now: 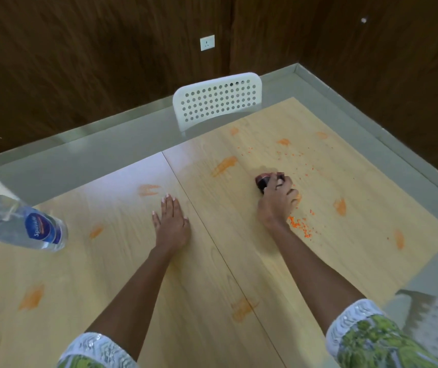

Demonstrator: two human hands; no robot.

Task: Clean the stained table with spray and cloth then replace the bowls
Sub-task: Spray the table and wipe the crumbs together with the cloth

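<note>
Right hand [279,197]: fingers clamping a bunched dark cloth [261,180] beside orange crumbs [301,227].
Left hand [171,221]: fingers lying flat, together, left of cloth.
Cloth: likely soft, light; gripping from above is working.

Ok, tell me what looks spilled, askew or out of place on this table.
Orange smears streak the wooden table in many spots, and orange crumbs lie scattered beside the right hand, which grips a dark cloth. The clear bottle appears tilted at the left edge. The left hand rests flat.
</note>
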